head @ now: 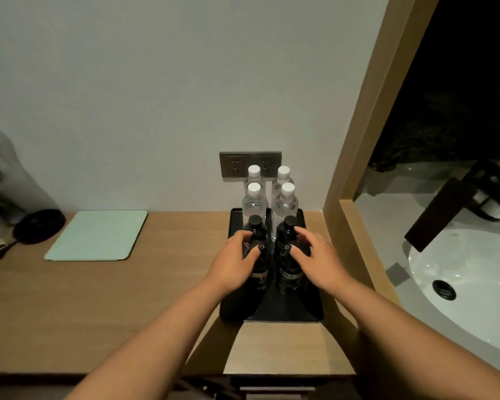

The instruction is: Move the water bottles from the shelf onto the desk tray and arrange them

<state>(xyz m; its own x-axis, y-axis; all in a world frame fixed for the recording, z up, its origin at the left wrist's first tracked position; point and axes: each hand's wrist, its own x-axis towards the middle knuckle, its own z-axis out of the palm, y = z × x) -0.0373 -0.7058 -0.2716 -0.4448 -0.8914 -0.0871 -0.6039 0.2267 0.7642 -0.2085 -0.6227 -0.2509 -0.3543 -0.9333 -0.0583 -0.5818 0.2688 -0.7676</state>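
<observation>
Arrangement step in hand: left hand (pixel 237 252) grips one dark plastic bottle (pixel 257 255), right hand (pixel 315 252) the other (pixel 287 255), both at the front of the black rectangular tray (pixel 289 310) on the wooden surface (pixel 127 298). Four clear white-capped bottles (pixel 254 202) stand behind. Next: square the pair, release.
</observation>
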